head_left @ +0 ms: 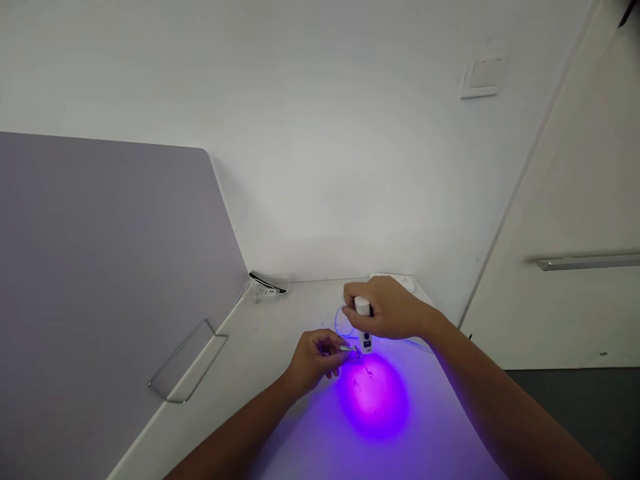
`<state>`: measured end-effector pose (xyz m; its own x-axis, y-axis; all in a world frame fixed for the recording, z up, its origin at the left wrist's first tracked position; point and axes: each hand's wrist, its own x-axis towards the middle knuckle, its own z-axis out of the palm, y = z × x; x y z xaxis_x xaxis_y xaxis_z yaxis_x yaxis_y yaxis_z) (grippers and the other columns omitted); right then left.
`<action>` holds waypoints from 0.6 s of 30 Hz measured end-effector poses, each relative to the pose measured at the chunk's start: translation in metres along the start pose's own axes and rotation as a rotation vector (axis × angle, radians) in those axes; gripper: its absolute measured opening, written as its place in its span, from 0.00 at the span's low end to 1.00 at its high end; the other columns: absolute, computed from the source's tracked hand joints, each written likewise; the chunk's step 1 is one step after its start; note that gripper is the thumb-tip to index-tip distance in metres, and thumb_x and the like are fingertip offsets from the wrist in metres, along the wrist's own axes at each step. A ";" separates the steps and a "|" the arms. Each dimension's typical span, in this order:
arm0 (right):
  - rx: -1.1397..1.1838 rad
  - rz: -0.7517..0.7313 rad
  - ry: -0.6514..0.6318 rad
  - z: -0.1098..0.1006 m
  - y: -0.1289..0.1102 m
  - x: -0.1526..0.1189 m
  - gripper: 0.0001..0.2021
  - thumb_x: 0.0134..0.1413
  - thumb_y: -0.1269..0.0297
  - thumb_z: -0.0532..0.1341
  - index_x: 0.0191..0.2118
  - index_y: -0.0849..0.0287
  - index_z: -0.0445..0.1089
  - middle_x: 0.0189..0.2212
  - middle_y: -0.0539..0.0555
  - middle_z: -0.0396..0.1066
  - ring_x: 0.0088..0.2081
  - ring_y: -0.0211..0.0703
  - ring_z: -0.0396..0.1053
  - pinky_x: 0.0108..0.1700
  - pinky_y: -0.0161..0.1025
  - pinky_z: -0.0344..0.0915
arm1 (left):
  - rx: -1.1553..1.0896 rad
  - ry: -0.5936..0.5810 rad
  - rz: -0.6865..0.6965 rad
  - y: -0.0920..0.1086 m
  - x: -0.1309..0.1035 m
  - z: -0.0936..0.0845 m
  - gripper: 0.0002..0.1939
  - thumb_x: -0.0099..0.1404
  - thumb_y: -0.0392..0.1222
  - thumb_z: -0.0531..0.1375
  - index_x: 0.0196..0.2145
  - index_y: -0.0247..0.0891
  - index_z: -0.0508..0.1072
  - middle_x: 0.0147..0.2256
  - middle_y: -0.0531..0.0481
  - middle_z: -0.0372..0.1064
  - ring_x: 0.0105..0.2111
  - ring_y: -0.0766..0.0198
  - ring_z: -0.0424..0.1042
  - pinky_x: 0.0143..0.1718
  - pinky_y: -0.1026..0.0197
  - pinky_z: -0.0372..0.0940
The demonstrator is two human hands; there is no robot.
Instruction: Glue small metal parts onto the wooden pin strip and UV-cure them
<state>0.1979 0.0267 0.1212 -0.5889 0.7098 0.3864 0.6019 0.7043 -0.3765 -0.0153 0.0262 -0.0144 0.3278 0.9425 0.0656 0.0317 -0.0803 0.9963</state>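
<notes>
My right hand [385, 308] is wrapped round a white handheld UV lamp [366, 341], its lit end facing down. A bright violet spot [375, 397] falls on the white tabletop [295, 303] just in front of it. Close to the lamp's lower end, my left hand [320, 357] pinches a small, thin metallic piece [347, 348] between thumb and fingers. The piece is too small to name. Its tip reaches toward the lamp, and I cannot tell whether the two touch.
A clear bag with a black strip [269, 283] lies at the back left corner. Behind my right hand sits a white power strip or box [406, 283], with a cable nearby. A wire handle-like frame [187, 363] straddles the left edge beside a grey panel [110, 280].
</notes>
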 end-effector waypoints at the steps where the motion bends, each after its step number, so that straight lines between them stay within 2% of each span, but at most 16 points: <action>1: 0.033 -0.016 -0.028 0.000 -0.004 0.000 0.07 0.60 0.61 0.63 0.31 0.54 0.67 0.18 0.43 0.69 0.21 0.34 0.61 0.30 0.35 0.54 | 0.007 -0.005 0.003 0.001 0.000 0.000 0.19 0.49 0.46 0.78 0.30 0.32 0.77 0.15 0.56 0.67 0.14 0.69 0.66 0.14 0.69 0.60; 4: 0.121 -0.038 -0.055 0.003 -0.017 0.000 0.08 0.60 0.60 0.63 0.32 0.55 0.67 0.21 0.44 0.72 0.23 0.34 0.64 0.29 0.34 0.54 | 0.054 -0.001 0.028 0.005 -0.002 0.001 0.17 0.50 0.46 0.77 0.28 0.32 0.77 0.16 0.55 0.68 0.14 0.70 0.66 0.15 0.68 0.61; 7: 0.149 -0.035 -0.005 0.011 -0.021 0.003 0.08 0.62 0.59 0.63 0.34 0.55 0.67 0.21 0.44 0.73 0.23 0.35 0.65 0.29 0.34 0.54 | 0.168 -0.007 0.022 0.007 -0.002 0.000 0.16 0.51 0.46 0.76 0.29 0.32 0.79 0.18 0.53 0.71 0.15 0.67 0.68 0.16 0.67 0.62; 10: 0.162 -0.006 0.094 0.018 -0.015 0.004 0.07 0.65 0.59 0.61 0.36 0.54 0.66 0.21 0.43 0.73 0.23 0.35 0.65 0.31 0.34 0.56 | 0.232 -0.005 -0.032 0.008 -0.003 0.000 0.16 0.53 0.48 0.76 0.29 0.32 0.80 0.18 0.52 0.72 0.16 0.66 0.69 0.16 0.67 0.62; 13: 0.192 0.061 0.172 0.017 -0.007 0.004 0.07 0.67 0.59 0.59 0.37 0.53 0.65 0.23 0.44 0.75 0.24 0.36 0.68 0.30 0.34 0.57 | 0.183 -0.004 -0.047 0.012 -0.005 0.002 0.18 0.54 0.51 0.75 0.29 0.32 0.80 0.19 0.50 0.73 0.17 0.67 0.69 0.17 0.67 0.63; 18: 0.150 0.129 0.221 0.008 0.003 0.005 0.08 0.65 0.59 0.60 0.34 0.53 0.64 0.21 0.42 0.71 0.22 0.36 0.66 0.28 0.33 0.56 | 0.145 -0.099 0.002 0.017 -0.006 0.005 0.19 0.56 0.53 0.74 0.34 0.32 0.83 0.25 0.46 0.78 0.17 0.70 0.67 0.18 0.67 0.63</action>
<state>0.1924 0.0331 0.1151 -0.3709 0.7858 0.4949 0.5682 0.6136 -0.5484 -0.0123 0.0179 0.0016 0.4190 0.9064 0.0546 0.1647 -0.1350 0.9771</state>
